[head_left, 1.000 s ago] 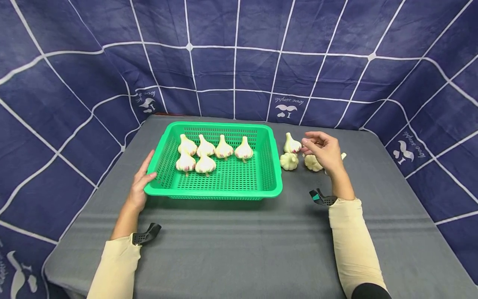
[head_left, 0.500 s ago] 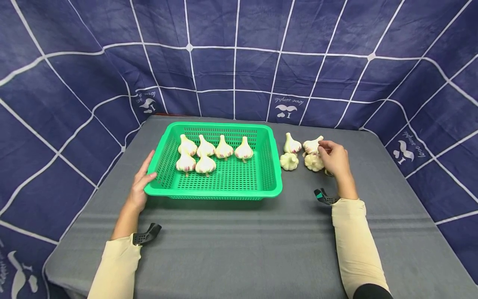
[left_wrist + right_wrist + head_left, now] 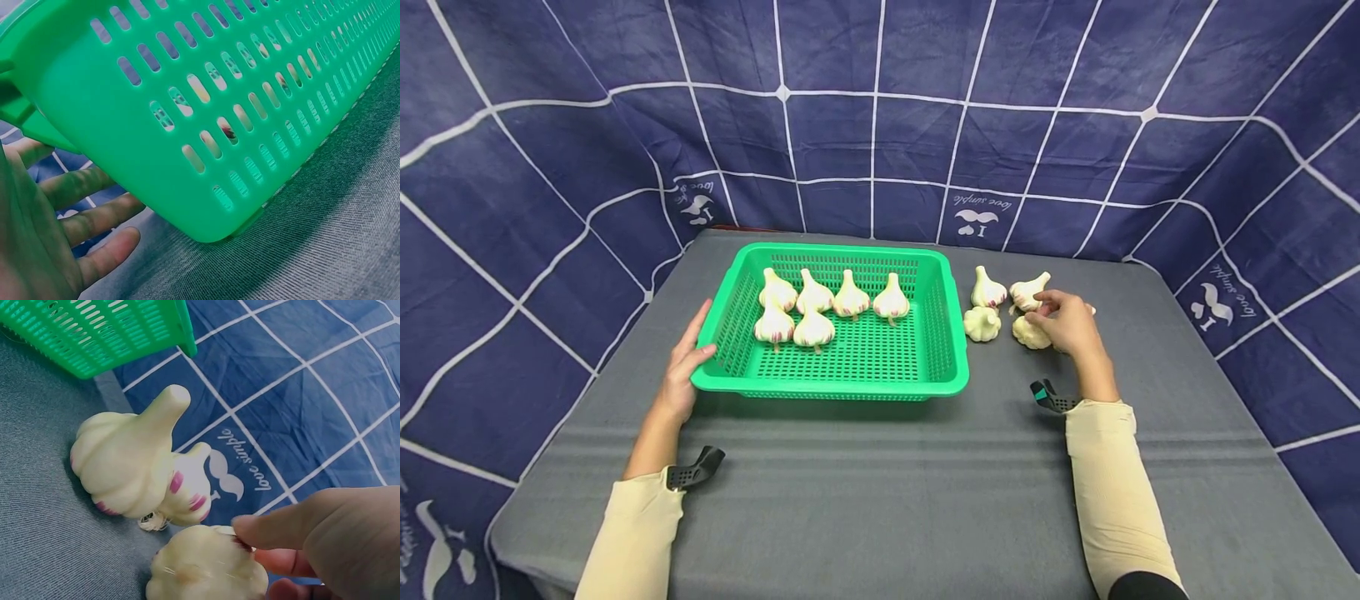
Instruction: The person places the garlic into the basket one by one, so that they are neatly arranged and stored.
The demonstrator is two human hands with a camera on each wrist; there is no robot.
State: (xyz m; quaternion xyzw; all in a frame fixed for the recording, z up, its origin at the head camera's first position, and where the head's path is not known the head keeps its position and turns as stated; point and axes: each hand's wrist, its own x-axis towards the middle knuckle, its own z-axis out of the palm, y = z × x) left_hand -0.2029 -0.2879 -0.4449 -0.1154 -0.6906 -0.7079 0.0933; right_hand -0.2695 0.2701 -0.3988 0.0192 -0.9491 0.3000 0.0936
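A green plastic basket (image 3: 850, 388) holds several white garlic bulbs (image 3: 813, 331) with purple streaks. My left hand (image 3: 679, 375) rests against its left side, the thumb at the rim. The left wrist view shows the fingers (image 3: 100, 219) straight and spread beside the basket wall. Right of the basket, more garlic bulbs sit on the table. My right hand (image 3: 1071, 325) pinches the edge of a front garlic bulb (image 3: 200, 565) with the thumb on top and fingers behind. A garlic bulb (image 3: 1028, 292) lies just behind it; part of another is hidden by the hand.
Two garlic bulbs, one in back (image 3: 988, 288) and one in front (image 3: 982, 324), sit close to the basket's right side. A grey cloth (image 3: 880, 500) covers the table. Blue curtains (image 3: 917, 142) with white lines stand behind and at both sides.
My right hand has moved right, away from the bulbs nearest the basket, and its thumb has come down onto a front garlic bulb. The left hand and the basket stay put.
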